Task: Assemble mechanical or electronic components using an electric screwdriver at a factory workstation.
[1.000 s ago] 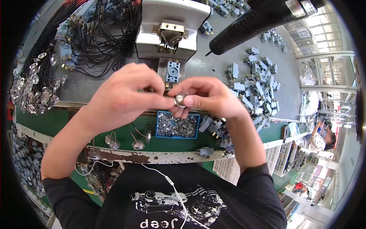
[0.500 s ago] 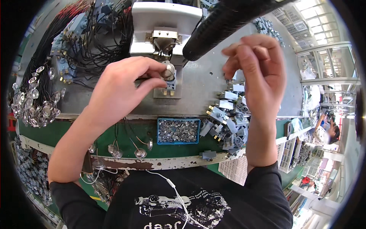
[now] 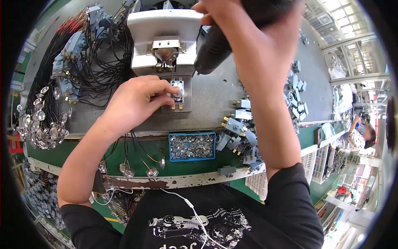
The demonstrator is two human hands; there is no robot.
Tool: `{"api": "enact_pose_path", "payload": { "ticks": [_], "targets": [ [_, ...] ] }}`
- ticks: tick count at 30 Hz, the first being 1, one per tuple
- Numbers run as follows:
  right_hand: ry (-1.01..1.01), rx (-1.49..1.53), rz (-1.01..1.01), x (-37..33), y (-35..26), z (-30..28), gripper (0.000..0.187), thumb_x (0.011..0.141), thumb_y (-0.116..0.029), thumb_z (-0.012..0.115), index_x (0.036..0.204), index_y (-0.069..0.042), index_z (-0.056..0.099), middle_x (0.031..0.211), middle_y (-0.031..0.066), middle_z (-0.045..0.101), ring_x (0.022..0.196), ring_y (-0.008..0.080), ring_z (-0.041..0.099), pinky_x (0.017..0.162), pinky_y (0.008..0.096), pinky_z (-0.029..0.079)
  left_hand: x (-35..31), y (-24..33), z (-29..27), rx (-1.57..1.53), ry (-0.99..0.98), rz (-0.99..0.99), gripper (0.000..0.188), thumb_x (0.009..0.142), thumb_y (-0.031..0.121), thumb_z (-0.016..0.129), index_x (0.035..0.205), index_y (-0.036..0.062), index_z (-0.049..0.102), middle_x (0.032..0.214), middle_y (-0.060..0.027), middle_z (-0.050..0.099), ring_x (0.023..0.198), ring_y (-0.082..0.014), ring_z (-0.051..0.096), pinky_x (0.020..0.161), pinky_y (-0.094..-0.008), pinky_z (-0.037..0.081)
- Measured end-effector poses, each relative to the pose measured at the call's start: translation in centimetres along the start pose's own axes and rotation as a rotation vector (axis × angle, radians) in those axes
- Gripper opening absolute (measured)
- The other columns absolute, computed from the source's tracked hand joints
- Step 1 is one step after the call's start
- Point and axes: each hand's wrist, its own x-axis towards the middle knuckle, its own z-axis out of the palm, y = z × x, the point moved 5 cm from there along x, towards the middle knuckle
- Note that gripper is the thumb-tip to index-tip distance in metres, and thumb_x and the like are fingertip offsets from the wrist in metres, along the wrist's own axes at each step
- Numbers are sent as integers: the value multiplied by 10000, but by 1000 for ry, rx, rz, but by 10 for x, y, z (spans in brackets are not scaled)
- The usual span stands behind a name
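Observation:
My left hand has thumb and forefinger pinched on a small round silver part, which sits on a grey switch block with brass terminals. That block rests on a flat metal plate in front of the metal fixture. My right hand, partly blurred, is wrapped round a black electric screwdriver slanting down from the upper right. Its thin tip points down, right of the fixture and apart from the block. Some of the right fingers are hidden by the tool.
A blue tray of small metal pieces stands at the bench's near edge. Grey switch blocks are heaped to its right. On the left lie black wires and silver round ends. A person is far right.
My right hand has moved up and left from open air onto the screwdriver. My left hand has lowered slightly, and the round part now sits flatter on the block.

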Motion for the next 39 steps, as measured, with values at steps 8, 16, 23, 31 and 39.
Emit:
{"api": "enact_pose_path", "payload": {
  "ticks": [8,16,23,31,39],
  "targets": [
    [108,163,-102,-7,-2,16,419,885,11,776,1221,-19,527,950,53,683,808,102,650,691,246,533,-5,7,1,171,93,87,180,877,233,765,981,89,731,872,-60,710,856,-273,686,746,-406,543],
    [66,307,-567,25,10,47,474,885,32,769,1266,-30,493,1011,45,653,864,96,640,724,235,527,-5,8,3,194,97,117,214,884,267,759,1017,108,708,856,-47,709,886,-276,681,772,-417,545],
    [-119,204,-82,24,10,66,634,885,28,761,1385,-52,380,1113,97,652,908,129,657,728,266,569,-7,4,4,166,41,42,229,918,302,727,1047,115,699,845,-48,709,895,-284,684,778,-435,546],
    [142,26,-283,8,6,66,842,879,62,736,1538,-24,220,1162,107,597,972,160,666,763,280,580,-5,2,6,153,41,45,239,920,308,731,1075,128,702,847,-68,709,899,-286,687,761,-428,550],
    [-93,576,-576,17,3,35,551,867,71,789,1270,-15,423,903,82,679,693,110,668,557,261,552,-8,0,11,103,102,77,256,911,317,751,1082,132,708,837,-58,709,867,-279,688,738,-418,547]
  ]
}}
